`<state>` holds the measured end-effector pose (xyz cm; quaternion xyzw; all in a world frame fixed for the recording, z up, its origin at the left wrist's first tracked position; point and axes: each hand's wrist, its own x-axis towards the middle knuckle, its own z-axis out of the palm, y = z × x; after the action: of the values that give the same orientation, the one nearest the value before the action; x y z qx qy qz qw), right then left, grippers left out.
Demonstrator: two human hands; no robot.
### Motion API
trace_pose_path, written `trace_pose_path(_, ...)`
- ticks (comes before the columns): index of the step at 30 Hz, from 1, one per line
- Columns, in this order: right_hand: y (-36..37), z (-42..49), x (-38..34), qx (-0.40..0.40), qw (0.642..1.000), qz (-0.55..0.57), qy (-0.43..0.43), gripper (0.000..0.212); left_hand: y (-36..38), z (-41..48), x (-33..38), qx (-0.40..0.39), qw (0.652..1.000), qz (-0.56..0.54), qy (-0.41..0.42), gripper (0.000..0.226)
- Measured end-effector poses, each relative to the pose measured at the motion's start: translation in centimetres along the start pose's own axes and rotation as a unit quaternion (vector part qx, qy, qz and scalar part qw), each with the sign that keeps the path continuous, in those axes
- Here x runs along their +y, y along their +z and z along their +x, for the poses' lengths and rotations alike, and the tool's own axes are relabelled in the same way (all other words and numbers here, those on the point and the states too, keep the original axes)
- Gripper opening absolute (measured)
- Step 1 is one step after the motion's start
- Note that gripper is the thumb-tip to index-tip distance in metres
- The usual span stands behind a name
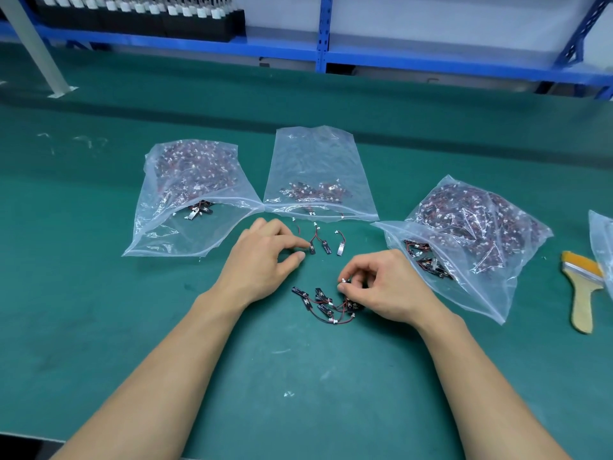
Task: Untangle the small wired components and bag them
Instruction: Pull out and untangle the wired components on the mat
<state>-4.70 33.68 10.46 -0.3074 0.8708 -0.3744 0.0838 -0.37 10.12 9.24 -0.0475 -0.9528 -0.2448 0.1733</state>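
Note:
A tangled clump of small wired components with red and black wires lies on the green mat between my hands. My right hand pinches a white connector at the clump's right edge. My left hand rests on the mat, its fingertips touching one of three separated components laid out in a row. Three clear plastic bags hold more components: a full left bag, a nearly flat middle bag and a full right bag.
A wooden-handled brush lies at the right, beside the edge of another clear bag. Blue shelving runs along the back, with a tray of dark parts at upper left. A grey post stands at far left.

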Motion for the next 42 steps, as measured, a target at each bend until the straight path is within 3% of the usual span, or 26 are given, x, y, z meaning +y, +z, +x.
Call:
trace_pose_path(4, -0.2, 0.0, -0.1, 0.006, 1.000, -0.006, 0.002, 0.014, 0.3, 0.0, 0.4, -0.046, 0.999, 0.013, 0.010, 0.026)
trace_pose_path(19, -0.5, 0.0, -1.1, 0.079, 0.987, 0.137, 0.006, 0.017, -0.8, -2.2, 1.0, -0.011, 0.994, -0.110, 0.023, 0.004)
trace_pose_path(27, -0.1, 0.0, -1.7, 0.097, 0.970, 0.222, -0.013, 0.015, -0.4, -2.1, 3.4, -0.034, 0.981, -0.180, 0.065, 0.024)
trace_pose_path(30, 0.1, 0.2, -1.8, 0.095, 0.968, 0.231, -0.016, 0.015, -0.1, -2.1, 3.7, -0.032, 0.978, -0.189, 0.088, 0.010)
trace_pose_path(32, 0.2, 0.2, -1.8, 0.097, 0.966, 0.239, -0.018, 0.013, -0.1, -2.2, 3.6, -0.021, 0.977, -0.199, 0.077, 0.002)
trace_pose_path(36, 0.2, 0.1, -1.7, 0.098, 0.964, 0.246, -0.012, 0.007, -0.9, -2.2, 3.1, -0.010, 0.977, -0.208, 0.037, 0.008)
trace_pose_path(42, 0.8, 0.0, -1.0, 0.061, 0.987, 0.149, -0.001, 0.009, -3.3, -2.1, 0.2, -0.031, 0.984, -0.172, -0.044, 0.020)
